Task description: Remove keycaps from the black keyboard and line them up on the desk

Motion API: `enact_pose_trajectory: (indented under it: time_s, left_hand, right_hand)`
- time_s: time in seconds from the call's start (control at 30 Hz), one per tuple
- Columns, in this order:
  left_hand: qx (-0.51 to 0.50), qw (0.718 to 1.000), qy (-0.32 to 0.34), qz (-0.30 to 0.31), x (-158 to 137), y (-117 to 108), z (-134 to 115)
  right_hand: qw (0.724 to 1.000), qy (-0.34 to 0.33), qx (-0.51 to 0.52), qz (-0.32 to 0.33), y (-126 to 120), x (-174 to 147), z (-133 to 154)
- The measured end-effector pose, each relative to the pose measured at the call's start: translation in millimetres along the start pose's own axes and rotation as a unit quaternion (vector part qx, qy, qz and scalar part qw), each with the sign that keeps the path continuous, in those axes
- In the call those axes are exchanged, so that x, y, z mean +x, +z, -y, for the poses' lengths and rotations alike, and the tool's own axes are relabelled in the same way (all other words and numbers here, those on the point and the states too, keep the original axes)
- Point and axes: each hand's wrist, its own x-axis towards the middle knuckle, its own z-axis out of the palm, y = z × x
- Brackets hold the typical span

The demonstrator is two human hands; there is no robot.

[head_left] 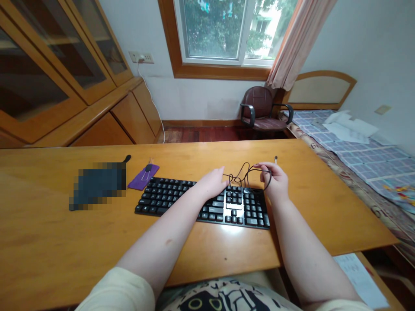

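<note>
A black keyboard [175, 196] lies on the wooden desk, its keys facing up. My left hand [212, 183] rests over the keyboard's back edge, with a stretched fingertip and the thumb apart; its other fingers are hidden. From beside that hand a thin black cable [238, 178] runs to the right in loose loops. My right hand [275, 181] is closed on a loop of this cable, just above the keyboard's right end.
Left of the keyboard, a purple cloth-like piece [139, 179] lies under a small black item with metal prongs. Farther left is a dark, pixelated object [100, 183]. A small metal item [276, 159] lies behind my right hand. Beyond the desk [207, 255] stand a chair [261, 108] and a bed [353, 134].
</note>
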Motion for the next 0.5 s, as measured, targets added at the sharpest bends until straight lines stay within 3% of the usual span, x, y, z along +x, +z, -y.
enact_pose_trajectory:
  time_s: [0.2, 0.33, 0.4, 0.5]
  left_hand:
    - [-0.064, 0.997, 0.048, -0.010, -0.2, -0.4, -6.0]
    - [-0.191, 0.970, 0.033, -0.144, 3.5, -10.6, 0.7]
    - [-0.319, 0.923, 0.012, -0.217, 5.7, -18.1, 5.9]
    - [-0.556, 0.792, -0.004, -0.253, 5.1, -32.3, 10.2]
  right_hand:
    - [0.984, 0.006, 0.172, -0.044, -10.0, 5.0, 7.2]
    - [0.966, -0.022, 0.229, -0.122, -21.5, 15.4, 5.7]
    - [0.957, -0.030, 0.248, -0.148, -26.6, 19.4, 5.4]
    - [0.948, -0.043, 0.274, -0.157, -32.0, 22.1, 6.7]
